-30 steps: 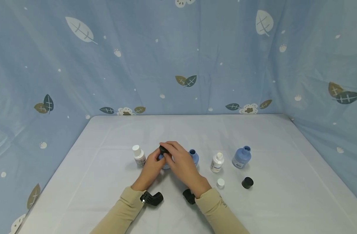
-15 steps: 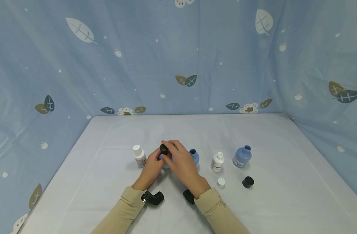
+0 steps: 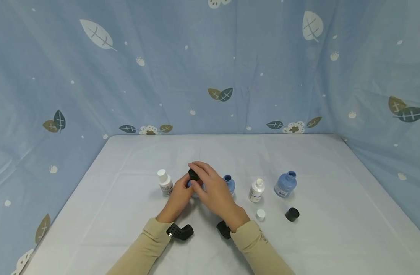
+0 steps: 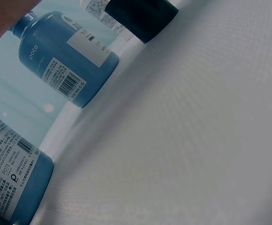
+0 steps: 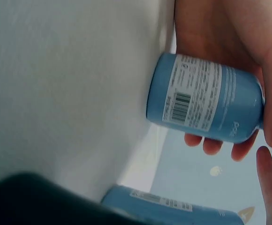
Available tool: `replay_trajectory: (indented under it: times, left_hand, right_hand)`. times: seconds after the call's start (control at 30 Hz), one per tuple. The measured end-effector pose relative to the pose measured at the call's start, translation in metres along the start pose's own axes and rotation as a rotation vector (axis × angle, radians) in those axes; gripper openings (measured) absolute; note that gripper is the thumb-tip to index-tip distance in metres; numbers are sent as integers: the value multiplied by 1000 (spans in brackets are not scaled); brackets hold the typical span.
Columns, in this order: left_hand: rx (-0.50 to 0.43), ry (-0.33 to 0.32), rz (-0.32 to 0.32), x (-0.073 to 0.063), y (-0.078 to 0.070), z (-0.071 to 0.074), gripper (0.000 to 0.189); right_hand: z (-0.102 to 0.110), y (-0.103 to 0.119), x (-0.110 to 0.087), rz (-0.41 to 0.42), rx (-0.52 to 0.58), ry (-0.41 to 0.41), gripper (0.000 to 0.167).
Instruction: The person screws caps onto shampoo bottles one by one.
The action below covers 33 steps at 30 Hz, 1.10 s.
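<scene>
My left hand (image 3: 179, 194) holds a blue bottle (image 5: 211, 101) upright around its body, as the right wrist view shows; its base is at the table. Above it, my right hand (image 3: 214, 191) grips a black cap (image 3: 193, 174) at the bottle's mouth with thumb and fingers. How far the cap sits on the neck is hidden by the fingers. Just right of the hands stands another blue bottle (image 3: 228, 185) without a cap, partly behind the right hand. A white bottle (image 3: 165, 183) with its white cap on stands left of my left hand.
Farther right stand an uncapped white bottle (image 3: 256, 191) and an uncapped blue bottle (image 3: 285, 184). In front of them lie a white cap (image 3: 260, 214) and a black cap (image 3: 292, 214). A white cloth (image 3: 333, 236) covers the table; a blue curtain (image 3: 182, 68) hangs behind.
My right hand's fingers have shifted slightly upward around the cap. The left hand keeps its hold on the bottle, and the other bottles and caps have stayed in place.
</scene>
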<state>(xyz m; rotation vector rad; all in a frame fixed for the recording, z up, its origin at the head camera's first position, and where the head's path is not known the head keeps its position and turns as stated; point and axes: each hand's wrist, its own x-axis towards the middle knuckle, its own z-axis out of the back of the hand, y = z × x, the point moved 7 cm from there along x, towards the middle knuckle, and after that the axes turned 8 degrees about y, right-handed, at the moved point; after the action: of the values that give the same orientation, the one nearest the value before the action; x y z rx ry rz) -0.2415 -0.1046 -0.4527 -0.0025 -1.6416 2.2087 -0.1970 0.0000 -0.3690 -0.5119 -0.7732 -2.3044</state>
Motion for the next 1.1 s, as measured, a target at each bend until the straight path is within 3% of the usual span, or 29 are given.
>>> replay_trajectory:
  times: [0.27, 0.5, 0.8, 1.1]
  left_hand:
    - [-41, 43, 52, 0, 0, -1, 29]
    - [0, 50, 37, -6, -30, 0, 29]
    - [16, 48, 65, -7, -30, 0, 26]
    - [17, 59, 41, -8, -30, 1, 27]
  right_hand:
    - [-1, -3, 0, 8, 29, 19, 55]
    - [-2, -6, 0, -21, 47, 34, 54]
    - [-1, -4, 0, 33, 61, 34, 37]
    - [0, -4, 1, 29, 53, -4, 30]
